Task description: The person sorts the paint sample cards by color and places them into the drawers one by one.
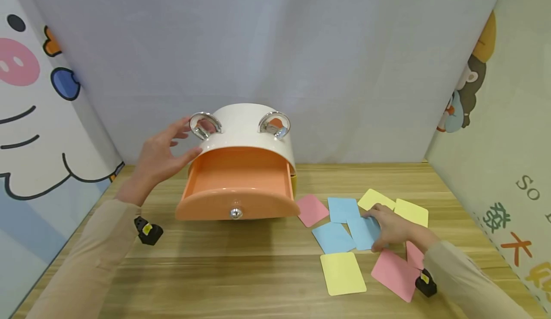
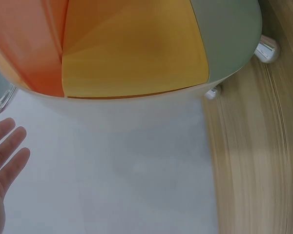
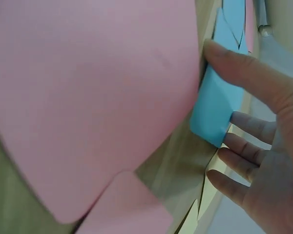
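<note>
A white rounded cabinet point(image 1: 245, 123) with two chrome loops has its orange drawer point(image 1: 238, 205) pulled out. My left hand point(image 1: 161, 154) is at its left side, fingers spread by the left loop and thumb by the top edge; whether it touches is unclear. Spread fingers also show in the left wrist view, below the cabinet's orange, yellow point(image 2: 134, 48) and green sections. On the right, my right hand point(image 1: 393, 225) reaches over a blue card point(image 1: 360, 233). The right wrist view has the thumb at one edge of this card point(image 3: 217, 102) and the relaxed fingers along the other.
Two more blue cards point(image 1: 343, 210), several yellow cards point(image 1: 343, 273) and several pink cards point(image 1: 398, 275) lie on the wooden table point(image 1: 193, 271) around the right hand. A grey wall point(image 1: 344, 70) rises behind, with printed panels at both sides.
</note>
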Demonstrator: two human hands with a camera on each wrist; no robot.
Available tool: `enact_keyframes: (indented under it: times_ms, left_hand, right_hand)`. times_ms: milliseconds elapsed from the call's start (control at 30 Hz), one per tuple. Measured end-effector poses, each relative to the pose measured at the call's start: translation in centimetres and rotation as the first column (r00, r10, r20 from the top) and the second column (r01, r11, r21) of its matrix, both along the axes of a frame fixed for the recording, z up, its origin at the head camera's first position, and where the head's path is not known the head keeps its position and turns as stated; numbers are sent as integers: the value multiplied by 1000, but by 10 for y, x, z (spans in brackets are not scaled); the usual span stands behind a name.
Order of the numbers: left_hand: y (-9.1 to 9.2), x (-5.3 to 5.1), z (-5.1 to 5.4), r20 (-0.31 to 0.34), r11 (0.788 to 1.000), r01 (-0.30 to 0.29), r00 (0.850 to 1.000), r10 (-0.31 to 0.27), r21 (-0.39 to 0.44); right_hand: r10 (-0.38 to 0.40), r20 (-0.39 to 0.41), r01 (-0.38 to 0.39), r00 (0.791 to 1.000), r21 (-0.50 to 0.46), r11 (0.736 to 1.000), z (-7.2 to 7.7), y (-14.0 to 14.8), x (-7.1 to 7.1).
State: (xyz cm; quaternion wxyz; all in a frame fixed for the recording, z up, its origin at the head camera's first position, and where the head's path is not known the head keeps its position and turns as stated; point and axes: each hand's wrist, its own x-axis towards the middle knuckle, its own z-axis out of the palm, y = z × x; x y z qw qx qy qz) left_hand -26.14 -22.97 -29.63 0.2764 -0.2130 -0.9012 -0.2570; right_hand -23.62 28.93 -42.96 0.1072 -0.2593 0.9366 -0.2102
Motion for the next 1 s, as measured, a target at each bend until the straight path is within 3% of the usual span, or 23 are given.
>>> enact_keyframes:
  times_ms: [367, 700, 1000]
  left_hand:
    - [1, -1, 0, -6, 1000, 7, 1000, -7, 11]
    - [1, -1, -1, 2, 1000, 7, 1000, -7, 14]
    - [1, 0, -1, 9, 1000, 3, 1000, -3, 17]
  right_hand:
    - [-13, -103, 19, 995, 55, 998, 3, 6, 8]
    - [-3, -76, 6, 997, 48, 999, 26, 9, 12]
    - [-6, -105, 8, 994, 23, 1000, 56, 7, 5]
